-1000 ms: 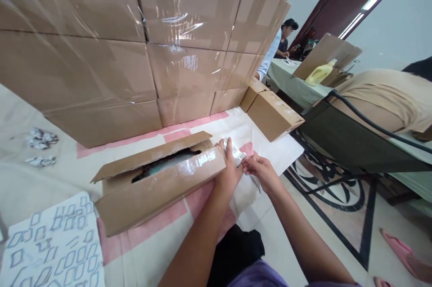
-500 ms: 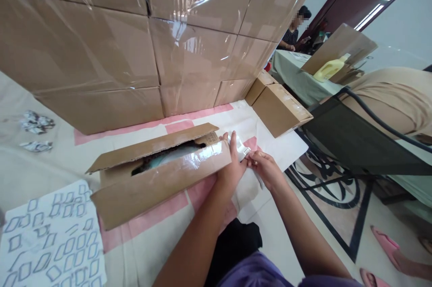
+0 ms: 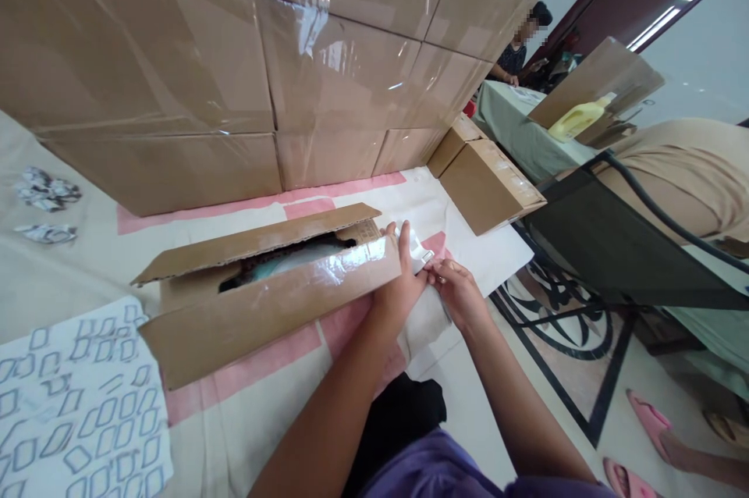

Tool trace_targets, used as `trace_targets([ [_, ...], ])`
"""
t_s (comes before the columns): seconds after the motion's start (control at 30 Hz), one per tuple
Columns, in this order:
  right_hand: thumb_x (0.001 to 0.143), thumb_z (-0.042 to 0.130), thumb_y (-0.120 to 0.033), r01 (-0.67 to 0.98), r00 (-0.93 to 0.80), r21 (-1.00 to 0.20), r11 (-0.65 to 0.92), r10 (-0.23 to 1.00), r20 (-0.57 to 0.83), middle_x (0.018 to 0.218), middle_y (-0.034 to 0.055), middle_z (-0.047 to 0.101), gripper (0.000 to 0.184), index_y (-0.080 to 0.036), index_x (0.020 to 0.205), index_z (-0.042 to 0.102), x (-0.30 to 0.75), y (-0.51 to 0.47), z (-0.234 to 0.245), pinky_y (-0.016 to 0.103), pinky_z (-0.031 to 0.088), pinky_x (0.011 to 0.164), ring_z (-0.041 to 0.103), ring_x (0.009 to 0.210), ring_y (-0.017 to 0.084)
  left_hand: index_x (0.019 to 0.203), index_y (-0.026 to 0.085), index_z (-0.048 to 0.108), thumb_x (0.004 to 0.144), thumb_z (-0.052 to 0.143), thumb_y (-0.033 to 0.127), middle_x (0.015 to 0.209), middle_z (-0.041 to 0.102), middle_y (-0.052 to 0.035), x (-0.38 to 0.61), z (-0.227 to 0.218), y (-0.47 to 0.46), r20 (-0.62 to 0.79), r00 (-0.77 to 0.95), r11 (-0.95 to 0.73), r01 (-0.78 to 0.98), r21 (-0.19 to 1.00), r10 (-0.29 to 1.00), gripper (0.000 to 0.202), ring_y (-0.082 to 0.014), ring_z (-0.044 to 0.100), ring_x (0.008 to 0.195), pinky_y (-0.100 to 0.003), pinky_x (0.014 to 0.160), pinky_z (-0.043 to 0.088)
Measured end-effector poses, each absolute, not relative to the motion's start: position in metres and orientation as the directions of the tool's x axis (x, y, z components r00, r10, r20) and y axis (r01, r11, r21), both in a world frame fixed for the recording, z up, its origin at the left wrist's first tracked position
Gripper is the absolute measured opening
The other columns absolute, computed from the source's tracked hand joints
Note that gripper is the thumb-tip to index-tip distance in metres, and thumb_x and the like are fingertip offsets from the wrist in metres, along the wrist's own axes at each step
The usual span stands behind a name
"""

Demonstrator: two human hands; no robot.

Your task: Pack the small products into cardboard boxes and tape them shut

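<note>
A long brown cardboard box (image 3: 275, 318) lies on the cloth with its top flaps partly raised. Something teal and dark shows through the gap, too hidden to name. At the box's right end, my left hand (image 3: 401, 279) has its index finger raised and a white strip (image 3: 417, 250) with a small dark-outlined label between its fingers and thumb. My right hand (image 3: 459, 291) meets it from the right, its thumb and fingertips pinched at the strip's lower edge. The palm side of each hand is hidden.
Plastic-wrapped cartons (image 3: 333, 100) form a wall behind the box. Smaller cartons (image 3: 488, 182) stand at its right. A sheet with printed outlines (image 3: 87, 404) lies at left, near crumpled paper (image 3: 47, 190). At right are a dark chair (image 3: 661, 240) and another person's pink sandals (image 3: 649, 420).
The view has shifted slightly, so the box and sheet appear a little further left and higher. Both hands stay together at the white strip with almost the same grip.
</note>
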State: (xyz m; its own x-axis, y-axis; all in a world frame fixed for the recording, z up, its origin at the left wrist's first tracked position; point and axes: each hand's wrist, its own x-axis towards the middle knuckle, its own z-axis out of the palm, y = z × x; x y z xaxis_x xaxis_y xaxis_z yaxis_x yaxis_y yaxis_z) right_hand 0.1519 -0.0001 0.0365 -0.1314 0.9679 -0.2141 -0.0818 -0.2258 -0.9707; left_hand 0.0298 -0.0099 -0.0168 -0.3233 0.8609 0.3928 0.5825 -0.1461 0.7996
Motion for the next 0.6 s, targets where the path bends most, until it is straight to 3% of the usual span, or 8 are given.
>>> trace_targets([
  [0.4,0.069,0.078,-0.027,-0.098,-0.093,-0.98,-0.175,0.982,-0.166,0.071,0.0004,0.062,0.044,-0.022,0.049,0.04,0.1455,-0.0028,0.0301,0.033,0.041,0.071,0.048,0.064,0.014,0.159,0.021,0.027,0.089,0.067,0.042,0.162,0.032,-0.018,0.0284,-0.0137,-0.0117,0.397,-0.335,-0.137,0.592,0.794,0.855,0.083,-0.0402,0.029,0.151,-0.06,0.125,0.025],
  [0.6,0.071,0.077,-0.025,-0.055,-0.111,-0.982,-0.181,0.979,-0.174,0.064,-0.0004,0.058,0.044,-0.022,0.049,0.039,0.1456,0.0002,0.0291,0.032,0.04,0.067,0.046,0.061,0.014,0.159,0.022,0.029,0.082,0.073,0.037,0.16,0.036,-0.0155,0.0298,-0.0174,-0.0101,0.41,-0.338,-0.121,0.628,0.769,0.847,0.089,-0.0395,0.032,0.149,-0.057,0.125,0.027],
])
